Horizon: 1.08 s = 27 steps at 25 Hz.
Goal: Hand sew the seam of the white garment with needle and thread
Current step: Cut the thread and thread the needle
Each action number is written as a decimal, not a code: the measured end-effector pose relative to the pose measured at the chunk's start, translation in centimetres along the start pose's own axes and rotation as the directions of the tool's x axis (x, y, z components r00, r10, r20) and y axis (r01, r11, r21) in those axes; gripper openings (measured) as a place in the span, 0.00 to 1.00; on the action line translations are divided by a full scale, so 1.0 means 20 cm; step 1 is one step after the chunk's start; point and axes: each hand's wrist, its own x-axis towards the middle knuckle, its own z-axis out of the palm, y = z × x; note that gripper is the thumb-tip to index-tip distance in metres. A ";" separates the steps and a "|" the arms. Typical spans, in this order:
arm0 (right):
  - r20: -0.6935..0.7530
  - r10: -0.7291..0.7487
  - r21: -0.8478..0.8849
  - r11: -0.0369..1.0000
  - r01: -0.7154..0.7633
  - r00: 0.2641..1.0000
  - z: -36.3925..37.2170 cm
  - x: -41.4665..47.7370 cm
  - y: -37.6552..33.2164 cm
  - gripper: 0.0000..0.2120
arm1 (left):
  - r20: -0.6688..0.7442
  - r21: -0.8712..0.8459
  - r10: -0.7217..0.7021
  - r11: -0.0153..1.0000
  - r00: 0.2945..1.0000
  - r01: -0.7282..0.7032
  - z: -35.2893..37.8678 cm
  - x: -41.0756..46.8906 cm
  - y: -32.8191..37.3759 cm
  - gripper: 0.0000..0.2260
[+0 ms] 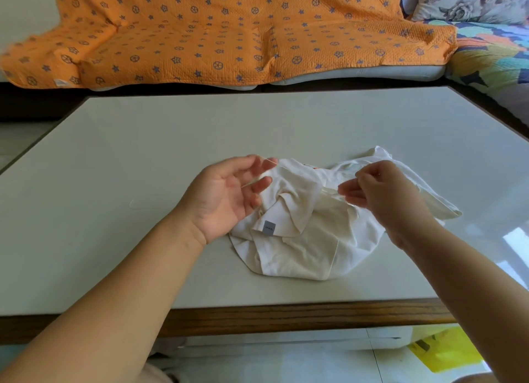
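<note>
Lying crumpled mid-surface (171, 139), the garment (309, 239) frees both hands: the left hand (226, 196), fingers loose, carries thread (253, 182) across them; the right hand (380, 190) pinches it, seemingly for tension.

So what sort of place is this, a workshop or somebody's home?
Most likely a home living room: a sofa draped with an orange throw, a floral cushion at its far right, and a white-topped table with a wooden edge, where the white garment lies.
</note>
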 end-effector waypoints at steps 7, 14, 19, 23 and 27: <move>0.035 -0.141 -0.566 0.813 0.136 0.989 -0.03 0.01 0.02 0.07 | -0.005 -0.408 0.122 0.906 0.993 -0.113 -0.04 0.00 0.05 0.06; 0.021 -0.142 -0.646 0.754 0.122 0.990 -0.05 0.01 0.00 0.08 | -0.156 -0.177 0.191 0.960 0.969 -0.218 -0.06 0.03 0.05 0.09; 0.021 -0.035 -0.561 0.827 0.041 0.999 -0.11 0.07 0.01 0.07 | -0.207 -0.046 0.197 0.977 0.958 -0.210 -0.06 0.04 0.04 0.12; -0.197 -0.207 -0.584 0.810 0.055 0.958 -0.17 0.09 0.00 0.17 | -0.175 0.012 0.144 0.990 0.974 -0.144 -0.03 0.02 0.03 0.21; -0.100 -0.638 -0.486 0.701 0.522 0.763 -0.02 -0.05 -0.08 0.06 | -0.045 0.034 0.039 0.999 0.998 -0.038 0.05 0.00 -0.01 0.27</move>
